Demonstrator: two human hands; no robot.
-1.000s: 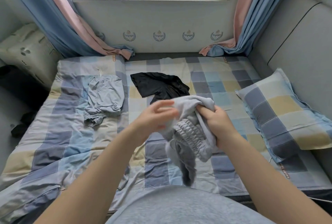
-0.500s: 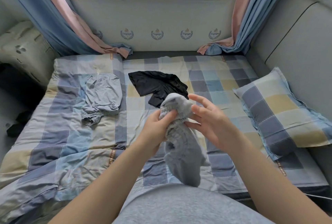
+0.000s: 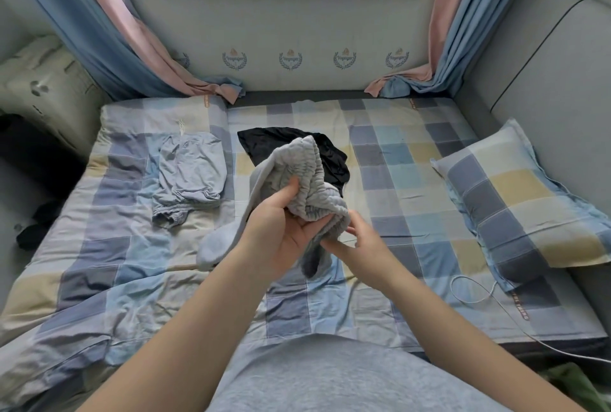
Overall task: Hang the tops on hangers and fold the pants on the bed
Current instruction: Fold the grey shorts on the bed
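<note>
The step in hand looks like the folding of the pants, at its very start: the grey pants point(image 3: 297, 160) are held up in the air over the middle of the bed point(image 3: 396, 153), bunched into a wad with the gathered elastic waistband on top and one leg trailing down to the left towards the cover. The hands are close together and both are on the cloth: the left hand point(image 3: 281, 233) grips the wad from below with its thumb pressed into the waistband, and the right hand point(image 3: 360, 243), just beside it, seems to pinch the waistband's lower edge between thumb and fingers, though the exact hold is hard to make out. Nothing of this garment is spread or creased into shape yet, so I judge the fold not begun. The next move calls for finding the two ends of the waistband, drawing the hands apart to shake the legs out straight, then laying the pants flat on a free stretch of the cover. A black garment point(image 3: 261, 143) lies right behind the pants and a blue-grey garment point(image 3: 190, 173) to the left, so the open squares near the pillow point(image 3: 515, 200) look the better place, short of the white cable point(image 3: 469, 296); no hangers are in view
</note>
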